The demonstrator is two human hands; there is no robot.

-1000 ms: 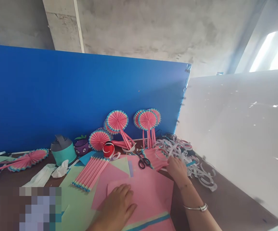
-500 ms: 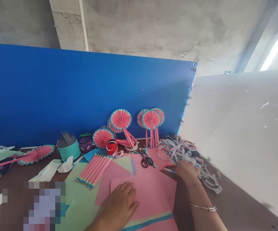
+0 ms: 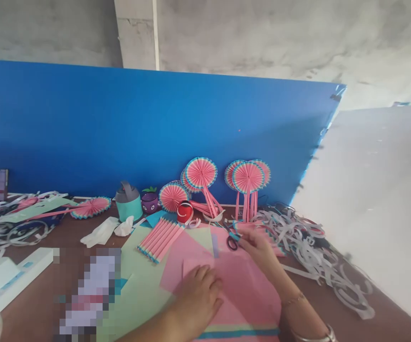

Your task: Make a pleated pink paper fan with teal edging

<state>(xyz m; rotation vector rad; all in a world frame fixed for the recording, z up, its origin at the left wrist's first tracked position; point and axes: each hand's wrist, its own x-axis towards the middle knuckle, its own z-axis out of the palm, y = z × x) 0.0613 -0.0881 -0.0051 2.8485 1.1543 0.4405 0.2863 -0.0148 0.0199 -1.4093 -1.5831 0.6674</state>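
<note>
My left hand (image 3: 198,299) lies flat, fingers spread, on a pink paper sheet (image 3: 243,285) in front of me. My right hand (image 3: 257,249) reaches over the sheet's far edge. Its bent fingers pinch the handle end of the black-handled scissors (image 3: 231,240), which lie on the paper. A pleated pink strip with blue ends (image 3: 161,239) lies to the left of the scissors on light green paper (image 3: 137,285). A bracelet shows on my right wrist.
Finished pink paper fans (image 3: 201,173) (image 3: 247,176) lean on the blue board (image 3: 137,128) behind. A teal tape holder (image 3: 129,205), a purple toy (image 3: 150,202) and a red roll (image 3: 185,212) stand there. White paper strips (image 3: 308,237) pile up by the white board (image 3: 379,190). A power strip (image 3: 13,273) lies at left.
My right hand has left the pile of white strips and moved left onto the scissors. The view has swung left. My left hand stays on the pink sheet.
</note>
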